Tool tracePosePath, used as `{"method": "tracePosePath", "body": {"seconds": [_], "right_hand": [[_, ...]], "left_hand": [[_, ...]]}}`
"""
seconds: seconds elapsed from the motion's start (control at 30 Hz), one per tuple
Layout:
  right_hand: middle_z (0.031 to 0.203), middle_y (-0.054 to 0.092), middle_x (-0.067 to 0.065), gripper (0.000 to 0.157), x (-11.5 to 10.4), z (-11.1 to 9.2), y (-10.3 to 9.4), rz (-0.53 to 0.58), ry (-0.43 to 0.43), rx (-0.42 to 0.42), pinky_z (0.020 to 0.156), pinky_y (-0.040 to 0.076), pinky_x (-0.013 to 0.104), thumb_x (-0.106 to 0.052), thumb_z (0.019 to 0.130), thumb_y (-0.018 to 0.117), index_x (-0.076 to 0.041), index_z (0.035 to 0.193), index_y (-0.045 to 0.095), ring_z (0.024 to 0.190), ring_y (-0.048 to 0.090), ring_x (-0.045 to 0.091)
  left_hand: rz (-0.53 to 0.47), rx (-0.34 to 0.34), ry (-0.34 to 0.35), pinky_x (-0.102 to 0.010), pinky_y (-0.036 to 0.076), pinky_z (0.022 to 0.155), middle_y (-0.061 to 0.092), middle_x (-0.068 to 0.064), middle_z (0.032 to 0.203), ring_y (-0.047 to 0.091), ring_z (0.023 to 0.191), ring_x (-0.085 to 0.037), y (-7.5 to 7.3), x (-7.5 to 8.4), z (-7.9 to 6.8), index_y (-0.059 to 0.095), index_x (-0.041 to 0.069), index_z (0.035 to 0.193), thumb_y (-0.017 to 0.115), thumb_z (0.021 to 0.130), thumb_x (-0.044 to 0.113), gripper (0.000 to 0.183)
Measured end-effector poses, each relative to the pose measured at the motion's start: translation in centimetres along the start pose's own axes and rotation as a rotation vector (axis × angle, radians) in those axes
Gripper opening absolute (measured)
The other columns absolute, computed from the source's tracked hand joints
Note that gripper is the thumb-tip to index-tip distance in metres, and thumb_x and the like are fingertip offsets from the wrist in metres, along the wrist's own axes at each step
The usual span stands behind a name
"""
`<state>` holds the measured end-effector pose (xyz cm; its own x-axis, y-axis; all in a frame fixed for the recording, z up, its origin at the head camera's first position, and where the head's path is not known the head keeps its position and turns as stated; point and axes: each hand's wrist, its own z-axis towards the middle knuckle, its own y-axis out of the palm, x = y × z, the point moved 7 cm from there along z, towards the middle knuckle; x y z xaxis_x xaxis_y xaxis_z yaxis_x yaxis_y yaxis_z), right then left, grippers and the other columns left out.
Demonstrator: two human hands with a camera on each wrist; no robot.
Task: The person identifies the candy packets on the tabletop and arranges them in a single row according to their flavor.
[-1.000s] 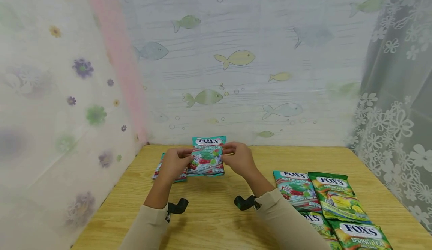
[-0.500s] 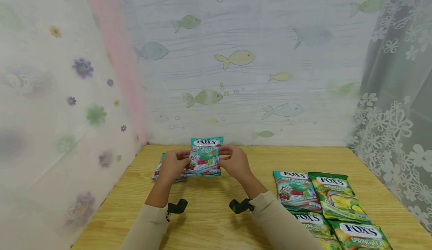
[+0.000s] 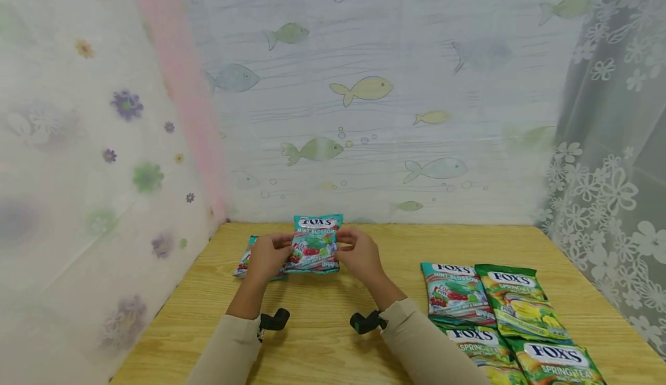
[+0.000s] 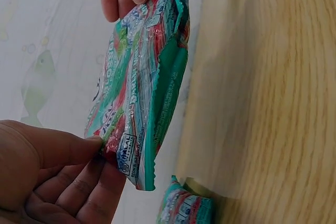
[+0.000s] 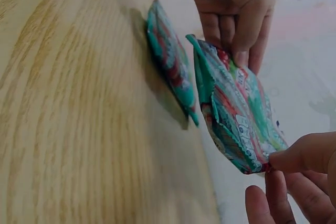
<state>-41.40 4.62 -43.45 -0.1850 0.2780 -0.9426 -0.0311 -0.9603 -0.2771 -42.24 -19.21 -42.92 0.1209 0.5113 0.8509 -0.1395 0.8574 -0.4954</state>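
A teal candy bag [image 3: 314,244] marked Fox's Mint Blossom is held up by both hands over the back of the table, tilted, its printed front toward me. My left hand [image 3: 268,256] pinches its left edge between thumb and fingers. On the opposite edge, my right hand [image 3: 362,255] pinches it likewise. In the left wrist view, the bag's crimped bottom seam [image 4: 157,129] hangs apart from the wood. Behind my left hand, a second teal bag [image 3: 243,265] lies on the table, partly hidden; the right wrist view shows this lying bag [image 5: 170,59] below the held one.
At the right, another Mint Blossom bag [image 3: 458,294] lies beside a green and yellow Spring Tea bag [image 3: 522,304]. Two more Spring Tea bags, one on the left [image 3: 484,350] and one on the right [image 3: 557,365], lie nearer me. A fish-print curtain [image 3: 385,142] hangs behind the wooden table [image 3: 322,339].
The held candy bag has shifted slightly left and then a little lower, with both hands still pinching its edges. The right forearm has moved left. The lying bags have stayed put.
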Motion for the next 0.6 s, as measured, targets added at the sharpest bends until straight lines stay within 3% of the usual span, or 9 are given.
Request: {"method": "tracePosePath", "body": {"seconds": [0.17,0.43,0.6], "right_hand": [[0.130,0.072,0.009,0.043,1.0,0.0,0.4,0.020,0.005,-0.018,0.082,0.064,0.035,-0.003,0.088,0.078,-0.011,0.129,0.069,0.106,0.073,0.026],[0.136,0.069,0.008,0.048,2.5,0.1,1.1,0.078,0.004,-0.055,0.083,0.063,0.036,-0.001,0.089,0.077,-0.012,0.134,0.066,0.110,0.071,0.027],[0.140,0.067,0.007,0.050,3.3,0.2,1.6,0.100,0.017,-0.082,0.079,0.062,0.033,-0.001,0.090,0.075,-0.013,0.137,0.064,0.111,0.070,0.026]], "left_hand": [[0.008,-0.008,-0.015,-0.032,0.059,0.072,0.074,-0.011,0.121,0.072,0.105,-0.025,0.3,-0.9,0.2,0.074,0.010,0.127,0.069,0.099,0.013,0.029],[0.015,-0.016,-0.001,-0.038,0.061,0.082,0.074,-0.014,0.124,0.072,0.111,-0.030,0.7,-1.4,0.2,0.072,0.007,0.129,0.070,0.099,0.011,0.031],[0.023,-0.018,-0.002,-0.035,0.060,0.077,0.073,-0.016,0.124,0.072,0.111,-0.031,0.8,-1.6,0.1,0.072,0.006,0.130,0.070,0.098,0.010,0.033]]}}
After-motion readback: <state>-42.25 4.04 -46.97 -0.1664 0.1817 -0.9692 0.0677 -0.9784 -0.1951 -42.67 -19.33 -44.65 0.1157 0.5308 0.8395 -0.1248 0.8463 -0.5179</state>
